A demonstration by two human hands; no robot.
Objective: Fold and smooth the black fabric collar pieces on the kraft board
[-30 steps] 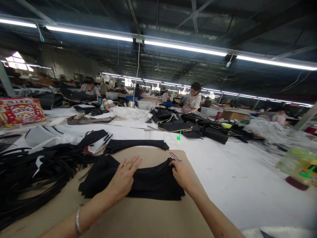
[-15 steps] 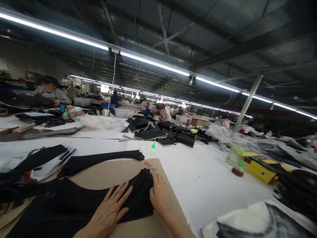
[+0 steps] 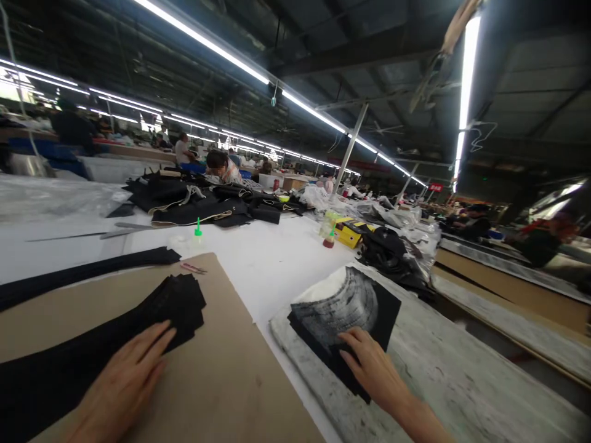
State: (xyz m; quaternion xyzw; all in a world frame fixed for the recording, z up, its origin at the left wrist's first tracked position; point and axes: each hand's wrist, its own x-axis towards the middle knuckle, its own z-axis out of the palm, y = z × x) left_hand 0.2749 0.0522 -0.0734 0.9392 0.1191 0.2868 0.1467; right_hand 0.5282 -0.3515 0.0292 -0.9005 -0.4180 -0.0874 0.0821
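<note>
A stack of black fabric pieces (image 3: pixel 92 344) lies on a brown board (image 3: pixel 249 375), its layered ends fanned out at the right. My left hand (image 3: pixel 124 381) rests on it near those ends, open, with fingers stretched. Farther right, another stack of black pieces with a whitish-grey smeared top (image 3: pixel 339 320) lies on a stained, marbled slab (image 3: pixel 443 363). On its near right part is my right hand (image 3: pixel 373 363), thumb and fingers apart, gripping nothing that I can see. Small red-handled snips (image 3: pixel 192 268) lie by the board's far corner.
Behind the board stands a small bottle with a green nozzle (image 3: pixel 198 229). A bottle of dark red liquid (image 3: pixel 329 242) is beside a yellow box (image 3: pixel 347 235). Black pieces (image 3: pixel 198 203) are heaped across the table's back. A co-worker (image 3: pixel 224 166) bends over beyond them.
The view has swung right. My right hand has left the black pieces on the board and moved right to the smeared stack. My left hand still lies on the board's stack.
</note>
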